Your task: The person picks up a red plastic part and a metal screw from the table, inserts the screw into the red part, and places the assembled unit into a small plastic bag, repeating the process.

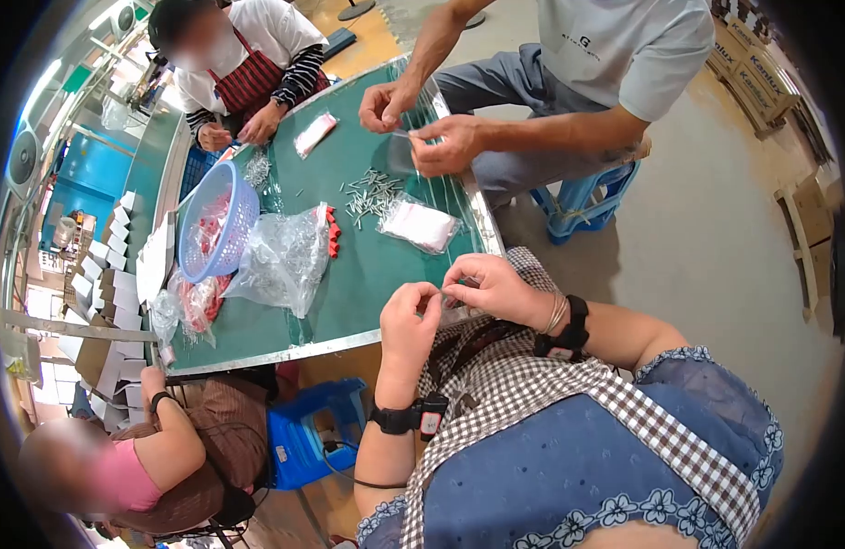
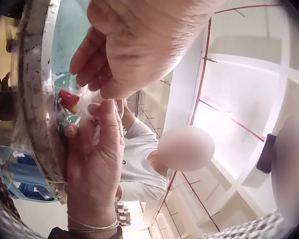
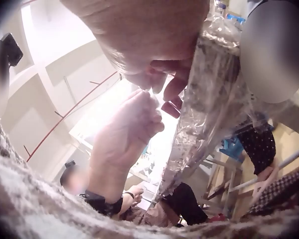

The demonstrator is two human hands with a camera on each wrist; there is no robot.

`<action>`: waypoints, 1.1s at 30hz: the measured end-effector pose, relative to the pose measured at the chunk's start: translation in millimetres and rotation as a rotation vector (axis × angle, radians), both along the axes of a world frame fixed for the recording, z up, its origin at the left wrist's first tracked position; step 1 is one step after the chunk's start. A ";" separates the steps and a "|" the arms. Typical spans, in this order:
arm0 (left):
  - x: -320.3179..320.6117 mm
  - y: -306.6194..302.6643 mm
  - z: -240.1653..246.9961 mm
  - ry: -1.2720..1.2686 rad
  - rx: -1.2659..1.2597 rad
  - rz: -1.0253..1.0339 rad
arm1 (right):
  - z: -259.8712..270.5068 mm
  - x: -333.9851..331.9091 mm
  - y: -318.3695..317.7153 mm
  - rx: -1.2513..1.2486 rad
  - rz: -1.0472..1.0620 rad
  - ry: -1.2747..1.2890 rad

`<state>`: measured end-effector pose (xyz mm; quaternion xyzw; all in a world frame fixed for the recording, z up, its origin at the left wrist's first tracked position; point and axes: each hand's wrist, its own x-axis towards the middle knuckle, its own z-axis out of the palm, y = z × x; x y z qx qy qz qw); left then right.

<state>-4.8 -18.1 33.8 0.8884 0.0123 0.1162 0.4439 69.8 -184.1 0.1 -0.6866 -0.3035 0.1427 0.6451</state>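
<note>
Close together at the table's near edge, my left hand (image 1: 410,329) and right hand (image 1: 496,291) pinch a small clear plastic bag (image 2: 87,98) between thumbs and fingertips. A red piece (image 2: 68,99) shows at the bag, below the fingertips in the left wrist view. In the right wrist view, my fingers hide most of the bag. Just beyond my hands lies a pack of clear bags (image 1: 421,226), beside a pile of metal screws (image 1: 372,194). Several red plastic pieces (image 1: 333,233) lie next to a large clear bag (image 1: 281,261) of small parts.
A purple basket (image 1: 219,224) stands at the left on the green table (image 1: 349,306), with bagged red pieces (image 1: 203,302) beside it. Across the table, a person in white (image 1: 615,55) handles a clear bag. Two others sit at the left. A blue stool (image 1: 317,430) stands near my left arm.
</note>
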 end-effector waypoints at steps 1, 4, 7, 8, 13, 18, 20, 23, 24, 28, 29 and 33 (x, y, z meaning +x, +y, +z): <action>0.6 1.6 -0.5 -0.006 0.018 -0.007 | -0.5 0.5 0.8 0.008 -0.002 -0.013; 0.5 8.7 -5.3 -0.062 0.031 -0.017 | 1.8 0.1 1.5 -0.002 -0.009 0.103; -2.7 18.2 -8.4 0.014 -0.063 0.003 | 2.6 -0.2 1.8 0.031 0.006 0.236; -4.3 19.7 -9.7 0.041 -0.095 0.011 | 0.4 -0.4 2.3 0.043 0.006 0.248; -3.0 18.0 -4.4 0.037 -0.103 -0.009 | 2.5 1.1 3.5 0.058 0.027 0.397; 4.8 25.7 -3.4 0.113 -0.101 -0.081 | 1.3 2.7 4.4 0.047 0.094 0.380; 11.1 46.5 -1.6 0.178 -0.131 -0.063 | 1.8 3.7 5.4 0.039 0.084 0.395; 21.7 90.1 25.7 0.239 -0.295 0.053 | -1.4 4.7 6.7 0.004 0.082 0.408; 25.7 105.3 42.3 0.185 -0.352 0.108 | -2.0 5.0 7.6 -0.020 0.092 0.404; 64.1 197.0 85.8 -0.274 -0.582 0.418 | 13.6 4.5 9.1 -0.112 0.117 0.318; 74.2 231.5 93.0 -0.329 -0.673 0.444 | 13.1 4.1 8.7 -0.134 0.105 0.294; 93.9 311.1 107.0 -0.351 -0.806 0.631 | 15.2 2.9 7.3 -0.118 0.103 0.328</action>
